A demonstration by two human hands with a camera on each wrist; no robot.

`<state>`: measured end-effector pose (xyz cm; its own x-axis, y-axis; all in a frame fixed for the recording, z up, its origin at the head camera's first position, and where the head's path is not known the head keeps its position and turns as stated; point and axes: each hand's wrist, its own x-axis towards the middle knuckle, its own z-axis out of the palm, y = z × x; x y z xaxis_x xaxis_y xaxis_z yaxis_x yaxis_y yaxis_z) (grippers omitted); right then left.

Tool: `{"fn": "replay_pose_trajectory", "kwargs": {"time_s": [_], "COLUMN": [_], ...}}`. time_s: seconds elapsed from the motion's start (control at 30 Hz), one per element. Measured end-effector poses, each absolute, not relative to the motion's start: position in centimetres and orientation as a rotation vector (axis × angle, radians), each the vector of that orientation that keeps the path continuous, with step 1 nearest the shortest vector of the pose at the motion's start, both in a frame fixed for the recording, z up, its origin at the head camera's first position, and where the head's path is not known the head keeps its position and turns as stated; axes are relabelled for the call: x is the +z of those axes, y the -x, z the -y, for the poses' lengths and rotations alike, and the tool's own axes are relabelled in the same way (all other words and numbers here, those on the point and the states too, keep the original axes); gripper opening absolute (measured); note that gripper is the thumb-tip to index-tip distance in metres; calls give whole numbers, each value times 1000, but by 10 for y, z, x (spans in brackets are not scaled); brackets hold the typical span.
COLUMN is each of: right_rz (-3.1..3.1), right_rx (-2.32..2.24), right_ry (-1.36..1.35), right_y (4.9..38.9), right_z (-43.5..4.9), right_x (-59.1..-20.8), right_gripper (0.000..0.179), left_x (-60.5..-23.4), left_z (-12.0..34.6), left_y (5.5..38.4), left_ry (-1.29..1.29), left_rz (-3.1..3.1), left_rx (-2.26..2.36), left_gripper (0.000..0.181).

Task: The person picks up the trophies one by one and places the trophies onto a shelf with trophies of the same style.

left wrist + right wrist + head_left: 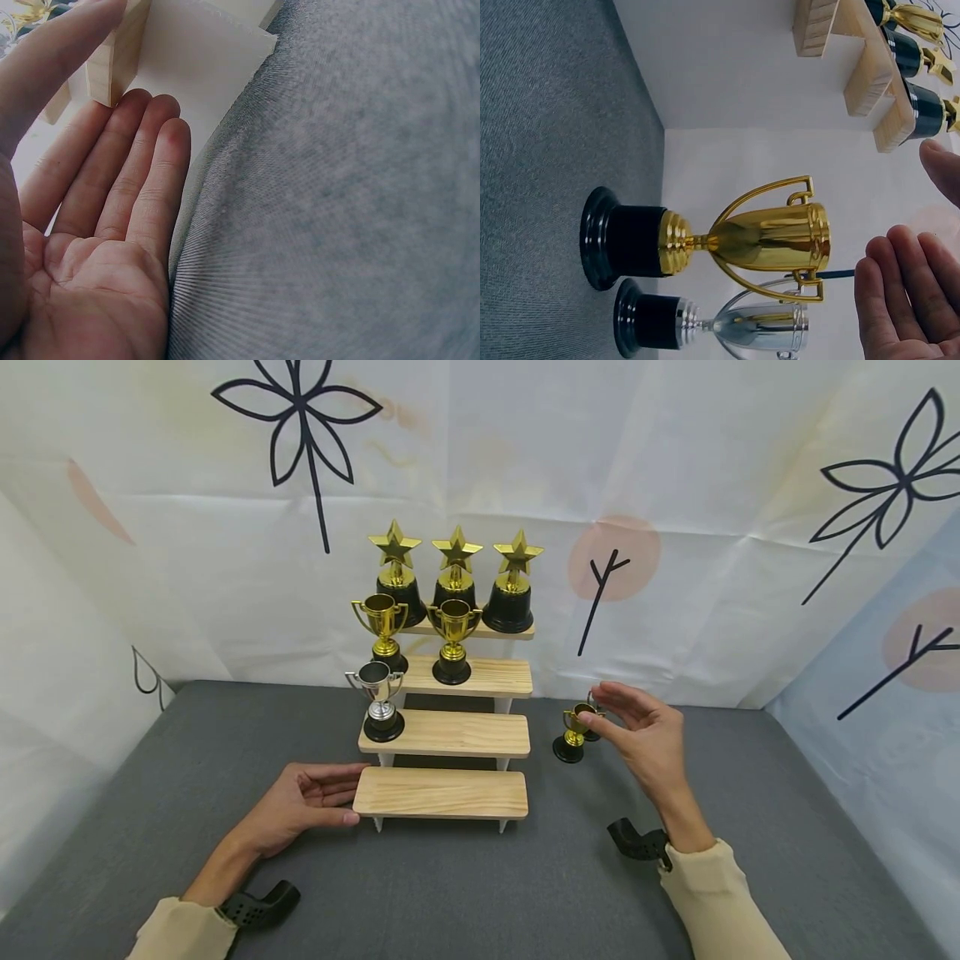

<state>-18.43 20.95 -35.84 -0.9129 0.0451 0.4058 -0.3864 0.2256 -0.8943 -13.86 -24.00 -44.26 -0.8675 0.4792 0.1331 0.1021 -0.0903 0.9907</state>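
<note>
A wooden stepped stand with pale boards stands mid-table. Against the left end of its lowest board, my left hand rests with fingers straight and thumb in front. My right hand hovers beside a small gold cup trophy on a black base, to the right of the stand. In the right wrist view, its fingers are extended and apart from that cup. Next to the gold cup is a silver cup trophy, mostly hidden in the head view. Another silver cup stands on the second board from the bottom, at its left.
Three gold star trophies line the top board. Two gold cup trophies stand on the board below, at left and middle. A white patterned cloth hangs behind the grey table.
</note>
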Motion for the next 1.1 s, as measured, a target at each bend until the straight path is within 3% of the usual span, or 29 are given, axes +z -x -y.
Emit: {"fn": "replay_pose_trajectory", "kwargs": {"time_s": [1.1], "right_rz": [2278], "right_rx": [1642], "right_ry": [-303], "right_y": [194], "right_z": [-214], "right_x": [-386], "right_gripper": [52], "left_x": [-444], "left_z": [241], "left_y": [139], "left_ry": [-647], "left_rz": [-1915], "left_rx": [2046], "left_gripper": [65]}}
